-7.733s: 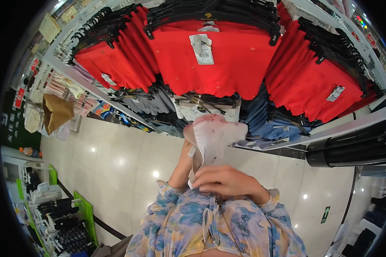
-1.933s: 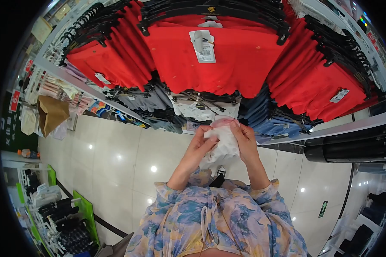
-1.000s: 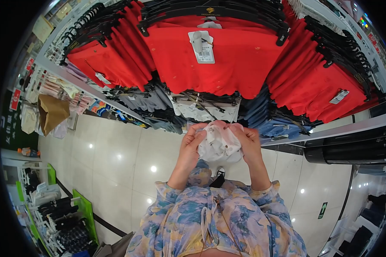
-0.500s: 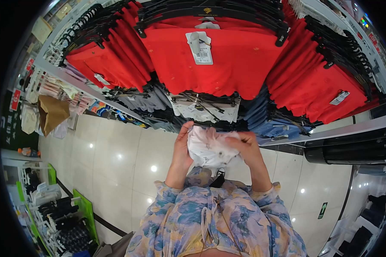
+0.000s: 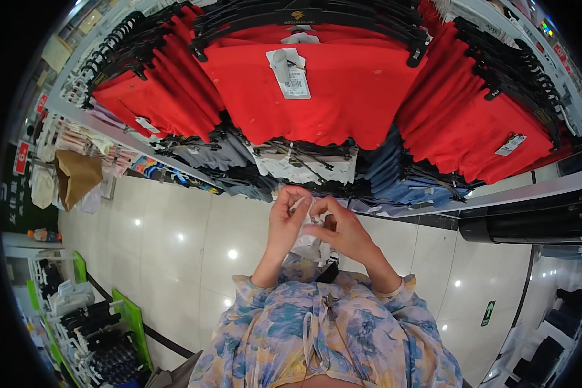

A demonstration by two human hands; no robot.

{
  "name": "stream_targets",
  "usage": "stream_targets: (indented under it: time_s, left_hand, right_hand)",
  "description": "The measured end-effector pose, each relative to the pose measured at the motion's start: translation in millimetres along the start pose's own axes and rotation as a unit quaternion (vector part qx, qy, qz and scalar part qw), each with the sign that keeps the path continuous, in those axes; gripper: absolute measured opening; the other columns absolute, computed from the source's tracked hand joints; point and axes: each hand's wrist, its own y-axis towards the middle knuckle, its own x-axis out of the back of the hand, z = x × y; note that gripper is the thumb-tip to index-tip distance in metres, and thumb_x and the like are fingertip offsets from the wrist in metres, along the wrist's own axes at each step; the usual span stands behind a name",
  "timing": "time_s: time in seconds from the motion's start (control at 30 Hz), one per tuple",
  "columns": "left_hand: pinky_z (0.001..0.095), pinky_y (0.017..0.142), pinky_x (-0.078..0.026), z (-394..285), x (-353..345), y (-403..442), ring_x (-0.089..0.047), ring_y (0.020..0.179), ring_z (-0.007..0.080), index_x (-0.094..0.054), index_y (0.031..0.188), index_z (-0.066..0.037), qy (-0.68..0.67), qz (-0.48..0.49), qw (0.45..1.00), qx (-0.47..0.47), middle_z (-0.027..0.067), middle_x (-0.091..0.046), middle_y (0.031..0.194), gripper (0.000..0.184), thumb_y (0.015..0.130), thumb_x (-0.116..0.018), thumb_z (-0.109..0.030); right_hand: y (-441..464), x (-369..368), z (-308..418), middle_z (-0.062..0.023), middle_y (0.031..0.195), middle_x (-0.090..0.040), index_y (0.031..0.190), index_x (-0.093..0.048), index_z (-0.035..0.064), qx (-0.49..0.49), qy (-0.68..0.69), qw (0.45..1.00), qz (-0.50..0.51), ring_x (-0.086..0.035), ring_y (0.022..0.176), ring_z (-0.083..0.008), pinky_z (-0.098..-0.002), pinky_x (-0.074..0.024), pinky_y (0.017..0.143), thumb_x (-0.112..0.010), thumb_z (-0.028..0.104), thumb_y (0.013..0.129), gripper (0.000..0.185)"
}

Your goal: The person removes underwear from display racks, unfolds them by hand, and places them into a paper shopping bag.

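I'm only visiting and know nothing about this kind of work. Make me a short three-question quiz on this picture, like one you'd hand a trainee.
1. Multiple choice: what is at the fingers of the left hand and the right hand?
A) a black hanger
B) a pale cloth
C) a red garment

2. True or false: in the picture, the large red garment in the middle appears above the white clothes on the rack.

3. Fill in the blank: the sign with a white arrow on the floor is ____ in colour.

Key: 1. B; 2. True; 3. green.
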Motion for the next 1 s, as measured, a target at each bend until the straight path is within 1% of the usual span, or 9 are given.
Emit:
stream_targets:
  time_s: [0.17,0.2,0.3,0.37,0.43,0.57,0.63,0.8,1.0]
  left_hand:
    - [0.0191,0.076,-0.039,2,-2,3,-0.050,0.085,0.0063,-0.051,0.098,-0.004,0.026,0.002,1.000,-0.001,0.0011,-0.055,0.090,0.009,0.089,-0.053,-0.004]
    - [0.0191,0.076,-0.039,3,-3,3,-0.050,0.085,0.0063,-0.051,0.098,-0.004,0.025,0.005,1.000,0.000,0.0011,-0.055,0.090,0.009,0.089,-0.053,-0.004]
    - [0.0188,0.070,-0.041,3,-1,3,-0.051,0.080,0.0055,-0.051,0.099,-0.006,-0.054,-0.014,0.997,0.052,0.0000,-0.055,0.088,0.008,0.091,-0.052,-0.007]
    - [0.0199,0.065,-0.043,-3,0,3,-0.054,0.076,0.0064,-0.052,0.099,-0.009,-0.248,0.013,0.960,0.127,0.0000,-0.055,0.086,0.007,0.092,-0.050,-0.009]
    - [0.0206,0.063,-0.045,-4,-1,5,-0.055,0.075,0.0072,-0.052,0.099,-0.010,-0.281,0.011,0.949,0.146,0.0002,-0.056,0.085,0.007,0.092,-0.050,-0.009]
    - [0.0230,0.065,-0.047,3,4,8,-0.058,0.075,0.0099,-0.053,0.100,-0.011,-0.369,0.002,0.913,0.175,0.0010,-0.057,0.085,0.009,0.091,-0.050,-0.008]
    - [0.0235,0.066,-0.048,1,6,8,-0.058,0.075,0.0102,-0.053,0.100,-0.011,-0.368,-0.017,0.914,0.172,0.0008,-0.057,0.085,0.010,0.091,-0.050,-0.008]
    - [0.0246,0.071,-0.048,-3,15,10,-0.058,0.076,0.0114,-0.053,0.101,-0.011,-0.348,-0.051,0.921,0.170,0.0001,-0.056,0.085,0.011,0.091,-0.051,-0.009]
    - [0.0265,0.078,-0.047,-10,15,0,-0.058,0.087,0.0136,-0.051,0.111,-0.009,-0.281,0.048,0.947,0.152,0.0017,-0.058,0.095,0.024,0.088,-0.055,-0.016]
  right_hand:
    - [-1,3,-3,-0.0036,0.089,-0.052,0.101,-0.045,0.0049,0.017,0.018,0.999,-0.040,-0.051,0.063,-0.0100,-0.0246,-0.0405,0.053,-0.076,0.012,0.069,0.045]
    - [-1,1,-7,-0.0070,0.092,-0.055,0.102,-0.043,0.0051,0.031,0.009,0.999,-0.036,-0.056,0.068,-0.0171,-0.0299,-0.0436,0.060,-0.075,0.013,0.069,0.047]
    - [0,-2,-12,-0.0110,0.094,-0.060,0.105,-0.042,0.0054,0.033,-0.014,0.998,-0.053,-0.061,0.075,-0.0259,-0.0363,-0.0465,0.067,-0.073,0.014,0.069,0.048]
    - [0,-3,-18,-0.0115,0.093,-0.061,0.105,-0.042,0.0056,0.020,-0.028,0.997,-0.074,-0.062,0.076,-0.0276,-0.0374,-0.0465,0.068,-0.073,0.015,0.070,0.048]
    - [0,-2,-26,-0.0065,0.077,-0.057,0.094,-0.052,0.0020,0.022,-0.089,0.995,-0.030,-0.055,0.065,-0.0143,-0.0293,-0.0444,0.056,-0.073,0.014,0.071,0.033]
    - [-1,2,-27,-0.0062,0.069,-0.055,0.080,-0.055,-0.0003,0.000,-0.100,0.995,-0.013,-0.052,0.063,-0.0104,-0.0265,-0.0413,0.053,-0.069,0.015,0.076,0.021]
    - [-3,7,-31,-0.0021,0.067,-0.050,0.073,-0.054,-0.0016,0.036,-0.029,0.995,-0.083,-0.044,0.060,-0.0057,-0.0226,-0.0349,0.051,-0.066,0.013,0.080,0.020]
    - [-10,25,-26,0.0058,0.065,-0.040,0.077,-0.053,0.0018,0.073,0.078,0.985,-0.135,-0.034,0.059,-0.0026,-0.0193,-0.0280,0.053,-0.058,0.011,0.088,0.015]
    - [-11,23,-25,0.0063,0.065,-0.043,0.083,-0.051,0.0036,0.081,0.160,0.971,-0.158,-0.037,0.059,-0.0013,-0.0204,-0.0288,0.050,-0.054,0.014,0.091,0.014]
